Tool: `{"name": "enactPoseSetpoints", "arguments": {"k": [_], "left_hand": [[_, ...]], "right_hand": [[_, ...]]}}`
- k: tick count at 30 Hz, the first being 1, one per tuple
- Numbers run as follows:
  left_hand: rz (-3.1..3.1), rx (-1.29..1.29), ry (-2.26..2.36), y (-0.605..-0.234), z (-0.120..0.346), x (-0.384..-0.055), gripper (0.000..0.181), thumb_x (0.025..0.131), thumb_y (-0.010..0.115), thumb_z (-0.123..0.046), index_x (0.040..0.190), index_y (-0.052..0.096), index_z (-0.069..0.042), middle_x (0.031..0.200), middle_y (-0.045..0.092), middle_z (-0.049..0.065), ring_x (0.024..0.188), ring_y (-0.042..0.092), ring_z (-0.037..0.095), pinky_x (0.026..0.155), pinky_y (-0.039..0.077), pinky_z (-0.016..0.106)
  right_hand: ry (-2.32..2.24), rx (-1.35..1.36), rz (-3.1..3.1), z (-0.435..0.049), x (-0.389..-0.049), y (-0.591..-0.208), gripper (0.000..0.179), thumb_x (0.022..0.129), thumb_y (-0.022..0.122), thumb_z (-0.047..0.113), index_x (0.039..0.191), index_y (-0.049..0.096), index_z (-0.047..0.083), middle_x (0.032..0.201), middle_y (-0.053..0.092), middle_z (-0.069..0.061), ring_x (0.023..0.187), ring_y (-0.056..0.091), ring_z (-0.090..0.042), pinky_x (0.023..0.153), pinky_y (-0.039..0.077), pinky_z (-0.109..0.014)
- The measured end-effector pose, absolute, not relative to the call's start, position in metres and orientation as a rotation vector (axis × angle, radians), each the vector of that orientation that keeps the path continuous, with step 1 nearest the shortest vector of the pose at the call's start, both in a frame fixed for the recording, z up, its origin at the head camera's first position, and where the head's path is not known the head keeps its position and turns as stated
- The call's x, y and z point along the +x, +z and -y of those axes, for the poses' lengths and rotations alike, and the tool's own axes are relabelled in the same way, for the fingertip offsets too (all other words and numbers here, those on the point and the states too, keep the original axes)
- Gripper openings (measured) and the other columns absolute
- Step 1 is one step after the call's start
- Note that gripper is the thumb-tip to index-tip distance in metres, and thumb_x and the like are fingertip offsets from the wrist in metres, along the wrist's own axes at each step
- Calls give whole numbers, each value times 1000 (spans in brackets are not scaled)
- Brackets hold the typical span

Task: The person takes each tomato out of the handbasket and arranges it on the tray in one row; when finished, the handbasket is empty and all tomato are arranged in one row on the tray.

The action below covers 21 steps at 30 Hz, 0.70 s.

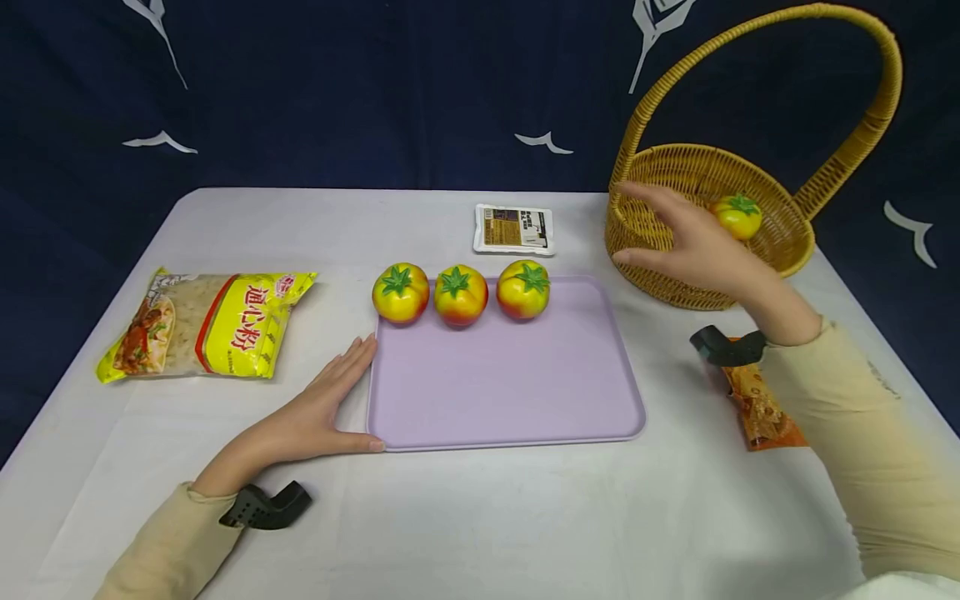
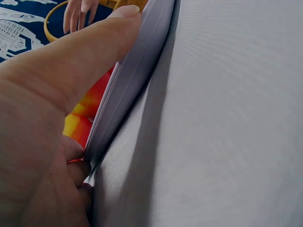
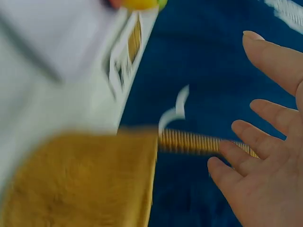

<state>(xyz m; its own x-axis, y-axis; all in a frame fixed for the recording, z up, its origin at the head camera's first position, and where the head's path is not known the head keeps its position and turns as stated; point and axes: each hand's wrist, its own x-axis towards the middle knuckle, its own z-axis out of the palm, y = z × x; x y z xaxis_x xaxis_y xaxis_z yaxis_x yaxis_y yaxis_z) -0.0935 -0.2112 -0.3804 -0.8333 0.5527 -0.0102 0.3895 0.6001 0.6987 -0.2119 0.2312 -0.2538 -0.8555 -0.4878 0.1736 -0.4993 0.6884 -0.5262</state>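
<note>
My left hand (image 1: 311,425) lies at the left side of a lilac tray (image 1: 506,387), its fingers extended along the edge and its thumb at the near corner. In the left wrist view, the thumb touches the tray's rim (image 2: 135,64). Three yellow-red tomatoes (image 1: 401,293) with green leafy tops sit in a row along the tray's far side. Over the left part of a wicker basket (image 1: 660,287) hovers my right hand (image 1: 701,246), fingers spread and holding nothing. Inside that basket is another tomato (image 1: 738,218), partly behind the hand. The right wrist view shows the spread fingers beside the blurred basket (image 3: 85,179).
A yellow bag of pasta (image 1: 217,325) lies left of the tray. Behind the tray is a small white-and-brown packet (image 1: 513,230). An orange snack packet (image 1: 761,408) is partly under the right forearm. The basket's tall handle (image 1: 757,17) arches upward. Dark blue cloth hangs behind the table.
</note>
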Motion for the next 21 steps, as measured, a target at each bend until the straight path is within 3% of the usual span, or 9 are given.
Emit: {"name": "enactPoseSetpoints", "arguments": {"k": [4, 11, 17, 21], "left_hand": [[-2607, 782, 1063, -380, 212, -93, 116, 68, 82, -43, 150, 9, -3, 155, 4, 13, 140, -1, 29, 111, 1, 47], [-2606, 791, 1065, -381, 213, -93, 115, 69, 81, -43, 150, 8, -4, 155, 4, 12, 140, -1, 29, 110, 1, 47], [-2600, 788, 1064, -380, 212, -93, 116, 69, 81, -44, 150, 8, -3, 155, 4, 13, 139, 0, 31, 110, 2, 49], [-2597, 756, 1053, -378, 212, -93, 118, 67, 82, -44, 150, 8, -5, 155, 3, 11, 140, -1, 28, 110, 2, 49]], "right_hand": [[1026, 607, 2861, -268, -218, -239, 73, 89, 66, 15, 149, 25, 13, 149, 24, -13, 134, 24, -28, 110, 17, -43], [1424, 122, 2694, -326, -233, -233, 61, 94, 57, 20, 147, 28, 27, 152, 22, 5, 137, 15, -9, 108, 12, -22], [2203, -201, 2113, -352, -245, -249, 62, 88, 65, 15, 142, 37, 24, 144, 29, 7, 130, 24, -6, 108, 11, -22], [2362, -328, 1925, -360, -247, -262, 61, 88, 65, 14, 142, 38, 24, 136, 32, 12, 130, 23, -3, 109, 8, -24]]}}
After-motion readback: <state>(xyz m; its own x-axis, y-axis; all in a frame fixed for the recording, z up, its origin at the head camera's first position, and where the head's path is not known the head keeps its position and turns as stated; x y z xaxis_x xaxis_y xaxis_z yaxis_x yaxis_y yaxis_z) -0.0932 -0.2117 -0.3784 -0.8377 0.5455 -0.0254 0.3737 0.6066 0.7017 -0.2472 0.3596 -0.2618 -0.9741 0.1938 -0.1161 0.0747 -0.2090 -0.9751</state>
